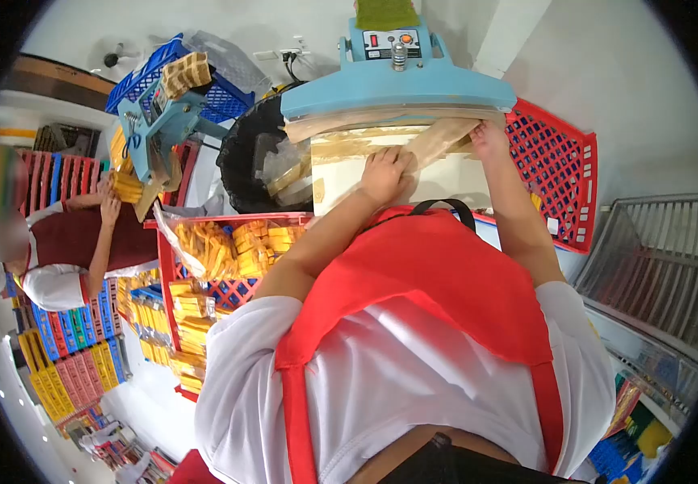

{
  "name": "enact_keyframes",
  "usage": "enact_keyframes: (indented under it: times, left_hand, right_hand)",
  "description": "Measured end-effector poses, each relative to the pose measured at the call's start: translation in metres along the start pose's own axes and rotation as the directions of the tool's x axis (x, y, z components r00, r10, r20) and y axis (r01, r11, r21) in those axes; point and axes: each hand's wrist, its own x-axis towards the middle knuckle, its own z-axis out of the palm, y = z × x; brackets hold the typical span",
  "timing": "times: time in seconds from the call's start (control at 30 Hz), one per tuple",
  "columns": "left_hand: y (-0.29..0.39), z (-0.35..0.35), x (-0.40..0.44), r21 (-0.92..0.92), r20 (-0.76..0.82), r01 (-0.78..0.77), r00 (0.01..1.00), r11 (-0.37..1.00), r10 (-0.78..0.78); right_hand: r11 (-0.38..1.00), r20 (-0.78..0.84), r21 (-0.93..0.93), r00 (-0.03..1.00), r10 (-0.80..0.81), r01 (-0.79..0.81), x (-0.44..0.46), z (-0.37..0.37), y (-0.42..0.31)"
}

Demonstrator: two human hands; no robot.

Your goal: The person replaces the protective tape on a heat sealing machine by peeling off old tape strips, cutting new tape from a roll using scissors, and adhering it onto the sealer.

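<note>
A light blue impulse sealer with a control box stands in front of me, tan cloth strips along its jaw. Under the jaw is a white board with worn brown patches. My left hand lies on this board, palm down with fingers apart, holding nothing. At the jaw's right end, my right hand pinches the edge of a tan strip, which slants down across the board towards my left hand. Part of the right fingertips is hidden by the strip and jaw.
Left of the board are a black-lined bin and a red crate with bagged yellow packs. A red basket stands at right, near a metal rack. A co-worker handles yellow packs at another blue sealer.
</note>
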Motion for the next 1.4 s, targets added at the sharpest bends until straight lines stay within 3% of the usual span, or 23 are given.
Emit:
enact_keyframes:
  times: [0.07,0.13,0.17,0.23,0.3,0.37,0.5,0.67,0.7,0.77,0.83,0.9,0.97,1.07,1.13,1.23,1.27,1.3,1.37,1.4]
  left_hand:
    - [-0.010,0.006,0.004,-0.016,-0.050,-0.024,0.998,1.000,0.023]
    - [-0.020,0.004,0.010,-0.004,0.006,0.002,1.000,1.000,-0.002]
    - [-0.025,0.002,0.012,-0.004,0.001,0.005,1.000,1.000,-0.005]
    - [-0.029,-0.018,0.016,0.189,0.090,0.052,0.994,0.981,-0.070]
    - [-0.026,-0.034,0.015,0.243,0.060,0.065,0.995,0.968,-0.082]
    - [-0.029,-0.040,0.015,0.213,-0.226,-0.003,0.973,0.977,0.052]
    - [-0.042,-0.042,0.010,0.265,-0.351,0.060,0.936,0.962,0.038]
    - [-0.071,-0.033,-0.015,0.176,-0.235,0.317,0.933,0.932,-0.273]
    - [-0.073,-0.035,-0.019,0.172,-0.234,0.318,0.933,0.932,-0.275]
    - [-0.078,-0.041,-0.027,0.142,-0.286,0.471,0.862,0.871,-0.419]
    - [-0.079,-0.052,-0.030,0.202,-0.278,0.506,0.851,0.839,-0.446]
    - [-0.076,-0.061,-0.036,0.163,-0.229,0.669,0.741,0.725,-0.632]
    - [-0.078,-0.069,-0.037,0.157,-0.175,0.686,0.727,0.710,-0.664]
    - [-0.070,-0.086,-0.032,0.115,-0.225,0.699,0.710,0.706,-0.667]
    - [-0.083,-0.076,-0.030,0.094,-0.327,0.651,0.735,0.753,-0.594]
    - [-0.097,-0.048,-0.035,0.131,-0.386,0.685,0.701,0.716,-0.600]
    - [-0.099,-0.041,-0.034,0.080,-0.307,0.758,0.636,0.647,-0.707]
    - [-0.096,-0.039,-0.034,0.082,-0.306,0.756,0.639,0.649,-0.706]
    - [-0.091,-0.033,-0.034,-0.222,-0.351,0.809,0.455,0.545,-0.818]
    - [-0.093,-0.028,-0.037,-0.220,-0.345,0.810,0.457,0.544,-0.820]
  right_hand:
    - [0.999,0.010,-0.044,1.000,-0.015,0.015,-0.002,0.001,-0.002]
    - [0.996,0.020,-0.078,0.999,-0.037,0.039,-0.002,0.001,-0.006]
    - [0.994,-0.040,-0.095,0.997,-0.066,0.061,-0.003,0.000,-0.006]
    - [0.990,-0.091,-0.117,0.992,-0.090,0.079,0.005,-0.008,-0.004]
    - [0.995,-0.074,-0.071,0.995,-0.073,0.067,0.011,-0.016,-0.006]
    - [0.992,-0.063,-0.116,0.996,-0.060,0.053,0.008,-0.015,-0.008]
    - [0.985,-0.054,-0.131,0.991,-0.119,0.111,-0.001,-0.011,-0.011]
    - [0.979,-0.098,-0.131,0.981,-0.170,0.157,0.006,-0.022,-0.020]
    - [0.973,-0.135,-0.162,0.973,-0.188,0.165,0.004,-0.022,-0.021]
    - [0.971,-0.110,-0.172,0.976,-0.188,0.167,0.001,-0.022,-0.022]
    - [0.969,-0.086,-0.180,0.979,-0.188,0.170,0.005,-0.027,-0.023]
    - [0.970,-0.073,-0.201,0.985,-0.157,0.140,0.007,-0.027,-0.025]
    - [0.964,-0.069,-0.224,0.985,-0.159,0.140,0.006,-0.024,-0.026]
    - [0.960,-0.048,-0.219,0.980,-0.192,0.177,0.003,-0.019,-0.027]
    - [0.959,-0.027,-0.188,0.975,-0.220,0.211,0.001,-0.016,-0.025]
    - [0.961,-0.063,-0.157,0.969,-0.238,0.226,0.005,-0.016,-0.025]
    - [0.981,-0.063,-0.125,0.985,-0.158,0.149,0.009,-0.022,-0.025]
    - [0.993,-0.063,-0.091,0.995,-0.075,0.069,0.006,-0.021,-0.025]
    - [0.999,-0.065,-0.037,0.998,0.000,-0.002,-0.002,-0.020,-0.019]
    - [0.997,-0.058,0.012,0.996,0.074,-0.073,-0.008,-0.018,-0.016]
